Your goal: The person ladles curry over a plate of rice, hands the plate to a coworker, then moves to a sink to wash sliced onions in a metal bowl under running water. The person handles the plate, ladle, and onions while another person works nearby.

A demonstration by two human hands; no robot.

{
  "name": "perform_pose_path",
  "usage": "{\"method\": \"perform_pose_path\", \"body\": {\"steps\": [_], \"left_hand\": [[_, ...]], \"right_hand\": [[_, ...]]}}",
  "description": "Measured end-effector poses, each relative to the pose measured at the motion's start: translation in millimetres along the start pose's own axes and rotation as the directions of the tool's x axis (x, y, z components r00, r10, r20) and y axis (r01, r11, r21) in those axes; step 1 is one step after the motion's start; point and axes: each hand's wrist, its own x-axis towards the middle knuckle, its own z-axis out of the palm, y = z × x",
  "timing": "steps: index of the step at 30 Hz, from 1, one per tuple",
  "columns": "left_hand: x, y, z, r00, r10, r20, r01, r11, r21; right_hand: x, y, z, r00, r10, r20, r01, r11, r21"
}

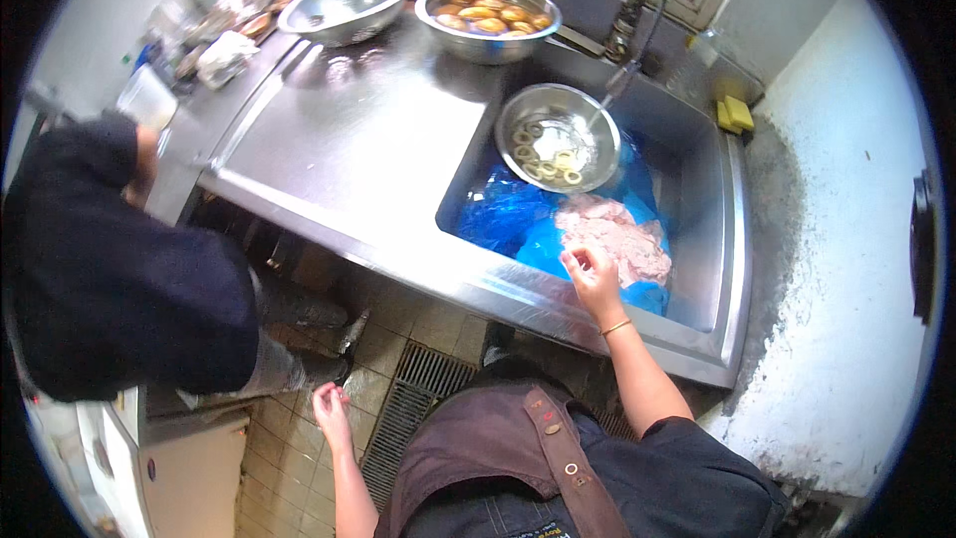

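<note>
My right hand (595, 282) hovers at the front edge of the sink (691, 291), its fingers curled with a gap inside and nothing visible in them. Just beyond it, a lump of pale pink raw meat (620, 235) lies on blue plastic bags (500, 213) in the basin. A steel bowl (509, 108) with pale ring-shaped slices (549, 164) and water stands behind the meat. Water runs into that bowl from the spray faucet (620, 78). Low on the left, my left hand (331, 407) hangs above the floor, loosely curled and apart from any object.
On the steel drainboard (358, 142), a bowl of brownish oval pieces (489, 15) in liquid stands beside a perforated steel colander (351, 7). Yellow sponges (736, 114) sit at the right corner. Another person (134, 261) in dark clothing stands at left. A floor grate (407, 411) lies below.
</note>
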Motion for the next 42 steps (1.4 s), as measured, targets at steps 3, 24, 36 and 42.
{"method": "perform_pose_path", "body": {"steps": [3, 24, 36, 42], "left_hand": [[42, 84, 77, 0.952, 0.302, -0.057, -0.298, 0.952, 0.066], [91, 244, 310, 0.718, 0.495, 0.490, -0.673, 0.674, 0.304], [110, 225, 271, 0.794, 0.440, 0.420, -0.602, 0.667, 0.440], [101, 211, 259, 0.718, 0.511, 0.472, -0.692, 0.452, 0.563]], "right_hand": [[34, 13, -13, 0.995, 0.093, -0.023, -0.092, 0.994, 0.062], [259, 238, 111, 0.894, 0.410, 0.180, -0.228, 0.763, -0.605], [350, 263, 32, 0.852, 0.492, 0.179, -0.403, 0.398, 0.824], [361, 256, 25, 0.844, 0.458, 0.279, -0.494, 0.461, 0.737]]}}
